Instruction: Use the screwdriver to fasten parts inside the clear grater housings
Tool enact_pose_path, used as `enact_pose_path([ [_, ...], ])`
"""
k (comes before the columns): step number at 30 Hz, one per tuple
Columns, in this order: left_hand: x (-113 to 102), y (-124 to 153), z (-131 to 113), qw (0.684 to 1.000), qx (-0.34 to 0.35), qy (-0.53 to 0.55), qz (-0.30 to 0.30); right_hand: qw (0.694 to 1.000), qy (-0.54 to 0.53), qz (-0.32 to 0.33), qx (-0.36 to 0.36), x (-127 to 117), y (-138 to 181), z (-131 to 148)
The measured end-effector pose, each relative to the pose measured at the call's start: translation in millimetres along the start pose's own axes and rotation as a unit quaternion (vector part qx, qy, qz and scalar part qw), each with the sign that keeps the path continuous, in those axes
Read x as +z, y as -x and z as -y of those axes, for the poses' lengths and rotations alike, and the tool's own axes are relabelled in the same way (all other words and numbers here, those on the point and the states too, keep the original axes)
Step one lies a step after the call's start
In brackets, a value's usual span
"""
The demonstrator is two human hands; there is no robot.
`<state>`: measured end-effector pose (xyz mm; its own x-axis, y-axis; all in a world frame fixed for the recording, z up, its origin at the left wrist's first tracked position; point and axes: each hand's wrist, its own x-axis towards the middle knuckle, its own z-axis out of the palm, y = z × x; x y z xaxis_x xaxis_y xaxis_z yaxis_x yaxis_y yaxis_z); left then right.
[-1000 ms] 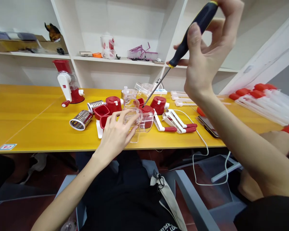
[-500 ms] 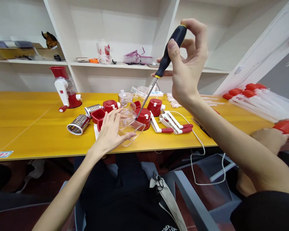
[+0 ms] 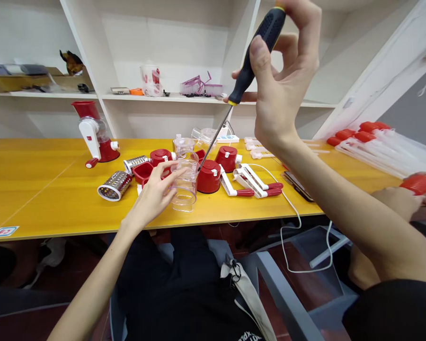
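Note:
High at the right, my right hand (image 3: pixel 286 80) is closed around the dark blue and yellow handle of a screwdriver (image 3: pixel 258 43). Its metal shaft slants down to the left, with the tip at the right side of a clear plastic housing (image 3: pixel 184 192). Whether the tip touches a screw there is too small to tell. My left hand (image 3: pixel 152 192) grips that housing from the left, fingers over its upper part. A red round base (image 3: pixel 209 177) stands right beside the housing. Behind my left fingers lie red hoppers (image 3: pixel 143 171), partly hidden.
Metal grater drums (image 3: pixel 115 185) lie at left, near an assembled rotary grater (image 3: pixel 94 132). White cranks with red handles (image 3: pixel 257 182) lie right of the bases, beside a white cable (image 3: pixel 294 208). Another person's hand (image 3: pixel 399 203) holds a red part at far right.
The clear housing has turned from lying tilted to a more upright pose, my left fingers shifting with it. My right hand and the screwdriver handle have moved up and slightly right.

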<state>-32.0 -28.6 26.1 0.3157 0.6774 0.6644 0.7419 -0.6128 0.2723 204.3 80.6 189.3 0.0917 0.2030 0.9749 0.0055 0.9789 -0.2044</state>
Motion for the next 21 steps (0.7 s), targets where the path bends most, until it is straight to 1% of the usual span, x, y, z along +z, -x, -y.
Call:
enact_pose_path([
  [2,-0.2,-0.9,4.7,1.000,0.016,0.025,-0.003,1.000,-0.015,0.000,-0.010,2.1,-0.6,-8.3],
  [4,-0.8,-2.1,6.6,0.998,0.023,0.057,-0.001,1.000,-0.027,0.008,-0.012,6.0,0.8,-9.9],
  [8,-1.3,-4.4,7.3,0.993,0.019,0.112,-0.003,0.998,-0.040,0.030,-0.023,15.8,4.1,-2.9],
  [12,0.1,-5.3,9.8,0.991,0.016,0.134,-0.002,0.997,-0.033,0.050,-0.038,24.1,5.6,3.0],
  [17,1.2,-5.2,12.2,0.988,0.009,0.157,-0.002,0.995,-0.082,0.054,-0.021,34.0,9.4,20.5],
  [21,2.5,-5.4,12.5,0.986,0.003,0.167,-0.004,0.989,-0.114,0.097,0.012,40.1,4.2,31.8],
])
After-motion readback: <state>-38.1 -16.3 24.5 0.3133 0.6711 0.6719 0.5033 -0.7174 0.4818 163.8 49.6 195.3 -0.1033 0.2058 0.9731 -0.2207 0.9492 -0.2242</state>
